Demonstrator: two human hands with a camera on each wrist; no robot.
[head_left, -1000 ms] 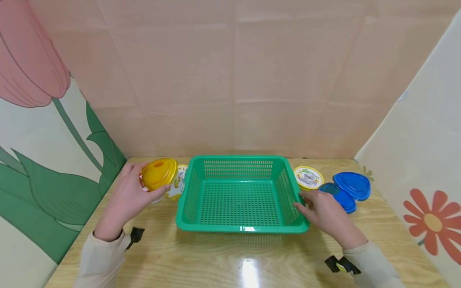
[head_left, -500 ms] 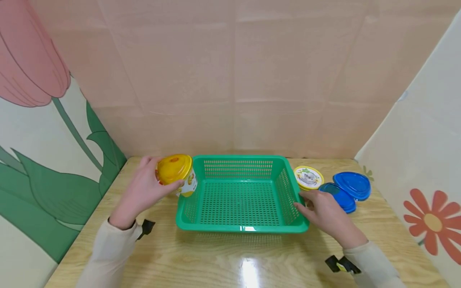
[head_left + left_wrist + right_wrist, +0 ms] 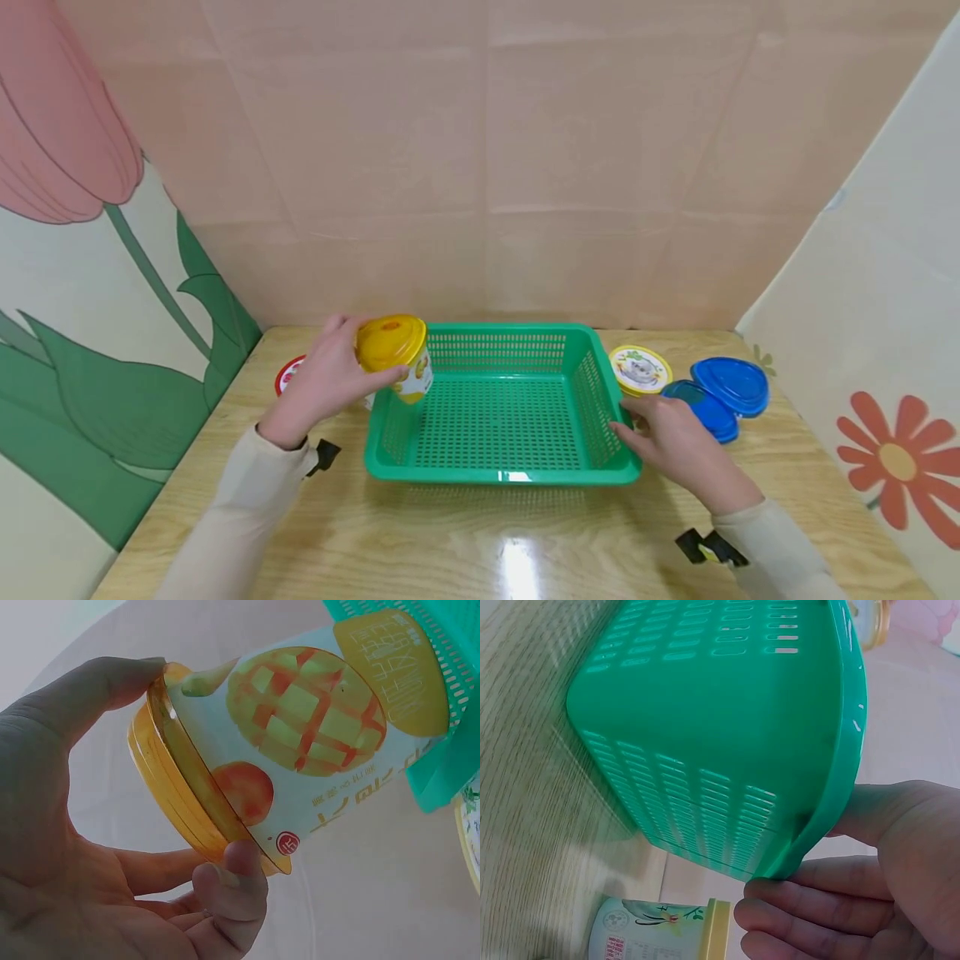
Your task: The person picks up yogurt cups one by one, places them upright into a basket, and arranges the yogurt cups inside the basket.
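My left hand (image 3: 322, 379) grips a paper tub (image 3: 300, 720) by its clear yellow plastic lid (image 3: 392, 342). Mango pictures cover the tub's white side, and its base is yellow. It is tilted over the left rim of a green plastic basket (image 3: 502, 477). Thumb and fingers lie on opposite sides of the lid in the left wrist view. At the basket's right side, my right hand (image 3: 678, 446) pinches the rim, thumb on one side and fingers on the other. No things show on the perforated basket floor.
A red-rimmed lid (image 3: 287, 372) shows partly behind my left hand. Right of the basket stand a yellow-rimmed tub (image 3: 642, 369) and two blue lids (image 3: 731, 385), one overlapping the other. A papered wall (image 3: 480, 167) closes off the back of the wooden table (image 3: 420, 542).
My left hand has carried the yellow-lidded tub to the right, from beside the basket to over its left rim. The red-rimmed lid has come into sight. My right hand keeps its place.
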